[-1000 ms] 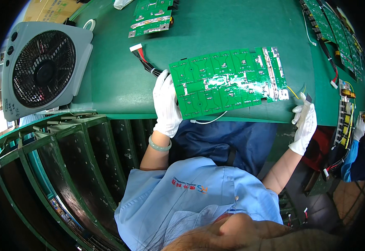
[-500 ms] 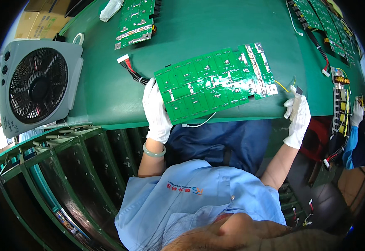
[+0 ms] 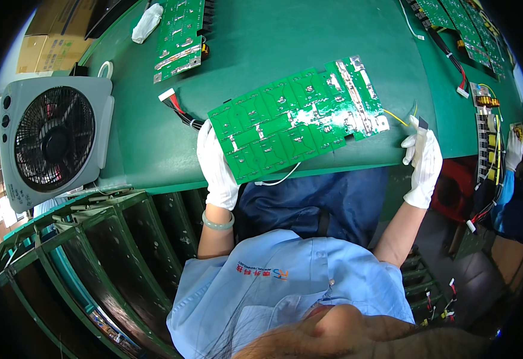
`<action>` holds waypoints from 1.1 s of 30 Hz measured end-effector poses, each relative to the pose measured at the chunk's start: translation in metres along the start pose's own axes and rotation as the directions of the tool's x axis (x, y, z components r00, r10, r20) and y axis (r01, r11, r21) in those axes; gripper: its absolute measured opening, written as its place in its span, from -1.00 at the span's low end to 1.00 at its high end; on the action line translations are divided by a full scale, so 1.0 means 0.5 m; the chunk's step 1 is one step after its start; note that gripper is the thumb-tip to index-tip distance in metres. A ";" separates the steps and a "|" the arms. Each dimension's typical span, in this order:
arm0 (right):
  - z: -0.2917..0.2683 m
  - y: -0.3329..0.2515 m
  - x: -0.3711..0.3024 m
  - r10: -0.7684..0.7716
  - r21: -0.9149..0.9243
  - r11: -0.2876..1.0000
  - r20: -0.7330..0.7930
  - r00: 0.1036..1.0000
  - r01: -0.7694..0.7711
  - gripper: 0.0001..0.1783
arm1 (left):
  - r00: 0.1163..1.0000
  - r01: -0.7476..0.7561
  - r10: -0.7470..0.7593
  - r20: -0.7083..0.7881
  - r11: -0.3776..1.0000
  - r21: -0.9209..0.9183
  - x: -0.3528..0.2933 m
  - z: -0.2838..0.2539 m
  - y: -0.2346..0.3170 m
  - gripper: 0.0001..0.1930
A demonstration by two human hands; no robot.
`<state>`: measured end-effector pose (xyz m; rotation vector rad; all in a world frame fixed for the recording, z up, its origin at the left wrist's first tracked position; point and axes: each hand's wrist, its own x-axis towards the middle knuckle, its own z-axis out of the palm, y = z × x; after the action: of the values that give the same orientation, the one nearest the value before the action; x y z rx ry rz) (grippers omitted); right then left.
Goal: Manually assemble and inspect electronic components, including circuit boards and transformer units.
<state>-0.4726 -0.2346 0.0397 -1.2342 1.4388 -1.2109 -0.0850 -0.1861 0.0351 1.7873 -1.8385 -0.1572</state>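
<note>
My left hand (image 3: 216, 163), in a white glove, is closed on the left end of a green circuit board (image 3: 279, 143). The board is tilted, its soldered face up, with glare over its right half. A bundle of black and red wires (image 3: 183, 113) with a white plug sticks out past its left end; a thin white wire (image 3: 282, 175) hangs at its near edge. From the right end a yellow wire (image 3: 395, 116) runs toward my right hand (image 3: 425, 158). That gloved hand is pinched on a small dark-ended piece (image 3: 423, 123) whose kind I cannot make out.
A grey box fan (image 3: 58, 137) stands at the left, cardboard boxes (image 3: 52, 54) behind it. Another circuit board (image 3: 180, 39) and a crumpled white glove-like cloth (image 3: 147, 24) lie at the far left of the green table. More boards (image 3: 471, 36) and another person's gloved hand (image 3: 514, 151) are at the right.
The view has shifted slightly, so the table things sit a little further left. My left hand keeps its hold on the board, and my right hand stays by the yellow wire.
</note>
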 end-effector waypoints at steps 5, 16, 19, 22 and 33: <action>0.005 -0.002 0.004 0.023 0.038 0.999 0.014 1.000 -0.023 -0.35 | 1.000 -0.006 0.005 0.029 0.999 0.037 -0.006 -0.008 0.000 -0.53; 0.081 -0.060 -0.077 0.342 0.307 0.897 -0.023 0.939 -0.319 -0.78 | 0.999 -0.031 0.030 0.015 0.998 0.048 0.007 -0.007 0.000 -0.60; 0.100 -0.037 -0.091 0.322 0.449 0.847 -0.006 0.947 -0.285 -0.78 | 1.000 0.005 -0.005 -0.025 1.000 -0.002 -0.004 0.008 -0.014 -0.59; 0.108 -0.029 -0.095 0.322 0.451 0.842 0.021 0.946 -0.297 -0.80 | 0.990 0.103 -0.129 -0.062 0.943 -0.317 -0.014 0.025 -0.024 -0.60; 0.123 -0.062 -0.083 0.304 0.434 0.841 0.112 0.946 -0.322 -0.84 | 0.970 -0.194 0.149 -0.190 0.949 -0.249 -0.002 0.015 -0.089 -0.74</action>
<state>-0.4019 -0.2032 0.0615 -0.6700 1.1836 -1.1930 -0.0493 -0.1920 0.0080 1.4057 -1.7502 -0.1715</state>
